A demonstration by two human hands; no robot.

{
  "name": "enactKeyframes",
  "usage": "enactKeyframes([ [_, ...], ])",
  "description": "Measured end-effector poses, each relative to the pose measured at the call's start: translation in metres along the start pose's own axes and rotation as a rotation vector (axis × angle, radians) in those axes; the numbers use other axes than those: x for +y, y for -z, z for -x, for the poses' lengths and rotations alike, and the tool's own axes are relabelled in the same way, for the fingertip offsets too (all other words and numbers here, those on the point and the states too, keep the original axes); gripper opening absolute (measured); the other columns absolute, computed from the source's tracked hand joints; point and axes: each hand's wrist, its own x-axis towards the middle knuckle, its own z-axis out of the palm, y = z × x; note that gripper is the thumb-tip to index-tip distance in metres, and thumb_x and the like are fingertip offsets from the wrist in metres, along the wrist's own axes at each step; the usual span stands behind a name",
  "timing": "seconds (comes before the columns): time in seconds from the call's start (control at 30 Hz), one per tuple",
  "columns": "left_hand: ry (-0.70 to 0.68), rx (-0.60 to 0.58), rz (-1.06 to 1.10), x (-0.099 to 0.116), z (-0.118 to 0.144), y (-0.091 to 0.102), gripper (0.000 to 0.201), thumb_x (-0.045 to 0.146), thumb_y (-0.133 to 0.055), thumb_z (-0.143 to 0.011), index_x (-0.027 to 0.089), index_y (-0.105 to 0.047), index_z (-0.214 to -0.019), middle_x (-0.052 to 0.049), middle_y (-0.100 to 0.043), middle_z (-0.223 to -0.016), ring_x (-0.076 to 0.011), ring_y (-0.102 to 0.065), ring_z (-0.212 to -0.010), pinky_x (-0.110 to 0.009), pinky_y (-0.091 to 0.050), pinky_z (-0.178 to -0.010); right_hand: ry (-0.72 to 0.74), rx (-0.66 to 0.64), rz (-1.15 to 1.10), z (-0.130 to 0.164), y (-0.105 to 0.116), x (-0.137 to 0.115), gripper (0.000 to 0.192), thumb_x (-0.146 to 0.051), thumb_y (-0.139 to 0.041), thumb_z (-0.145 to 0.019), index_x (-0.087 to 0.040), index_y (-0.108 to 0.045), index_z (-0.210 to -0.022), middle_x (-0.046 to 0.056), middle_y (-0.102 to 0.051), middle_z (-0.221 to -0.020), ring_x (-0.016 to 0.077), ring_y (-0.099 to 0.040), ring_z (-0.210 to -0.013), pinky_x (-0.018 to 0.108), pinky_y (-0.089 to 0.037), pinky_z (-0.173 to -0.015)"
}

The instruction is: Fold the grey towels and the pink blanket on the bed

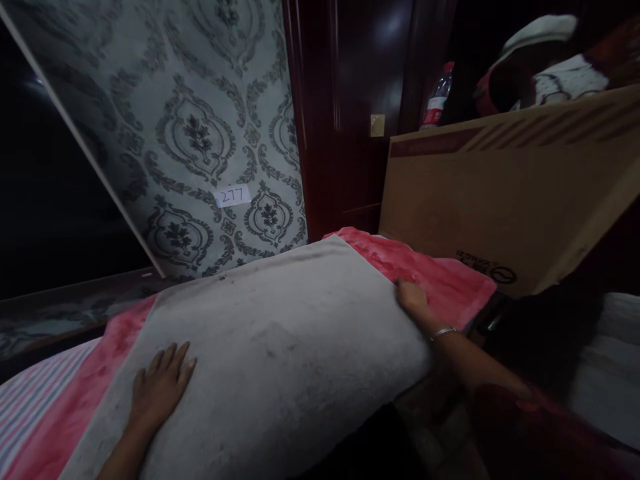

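Observation:
A large pale grey cloth (300, 320) with dark smudges lies spread over a pink-red cloth (430, 270), which shows along both sides. My left hand (161, 383) rests flat on the grey cloth near its left side, fingers apart and holding nothing. At the right edge of the grey cloth, my right hand (414, 300) is closed on the cloth's border, beside the pink-red cloth. Its fingertips are partly hidden. A thin bracelet circles the right wrist.
A striped cloth (45, 393) lies at the lower left. Behind stand a patterned wall (200, 133) with a paper label "277" (233, 195), and a dark wooden door (345, 133). A big cardboard box (475, 193) is at right, with a plastic bottle (437, 100) by its top edge.

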Motion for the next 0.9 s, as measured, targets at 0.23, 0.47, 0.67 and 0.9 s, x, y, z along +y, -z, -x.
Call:
enactKeyframes([
  [0.23,-0.028,0.01,0.025,-0.003,-0.006,-0.003,0.07,0.046,-0.023,-0.091,0.015,-0.039,-0.151,-0.015,-0.038,-0.157,-0.0365,-0.031,-0.145,-0.063,-0.027,-0.113,0.382,-0.066,0.007,0.063,-0.034,0.024,0.057,-0.05,-0.032,-0.101,-0.029,-0.032,-0.155,0.006,-0.025,-0.161,0.0257,-0.024,-0.148,0.05,-0.024,-0.118],
  [0.47,-0.001,-0.028,0.01,-0.001,-0.009,-0.002,0.07,0.047,-0.022,-0.091,0.015,-0.037,-0.152,-0.014,-0.035,-0.158,-0.0364,-0.029,-0.146,-0.062,-0.026,-0.113,-0.032,0.019,0.05,0.059,-0.022,0.091,0.053,-0.039,-0.034,-0.099,-0.021,-0.046,-0.147,0.01,-0.034,-0.157,0.0349,-0.027,-0.145,0.062,-0.031,-0.11],
  [0.67,-0.014,-0.024,0.007,0.002,-0.005,0.002,0.069,0.045,-0.022,-0.093,0.013,-0.039,-0.151,-0.016,-0.037,-0.157,-0.0356,-0.03,-0.146,-0.06,-0.027,-0.113,0.126,0.113,-0.181,0.03,-0.013,0.044,0.052,-0.027,-0.043,-0.093,-0.012,-0.052,-0.141,0.012,-0.054,-0.143,0.0246,-0.05,-0.129,0.034,-0.039,-0.109],
  [0.9,-0.03,0.11,0.131,0.003,0.007,0.004,0.06,0.041,-0.028,-0.092,0.013,-0.058,-0.136,-0.016,-0.053,-0.146,-0.0301,-0.043,-0.138,-0.048,-0.034,-0.113,0.106,0.034,-0.223,-0.017,-0.018,0.003,0.055,-0.026,-0.041,-0.092,-0.009,-0.05,-0.144,0.016,-0.063,-0.13,0.0276,-0.06,-0.117,0.035,-0.046,-0.1],
])
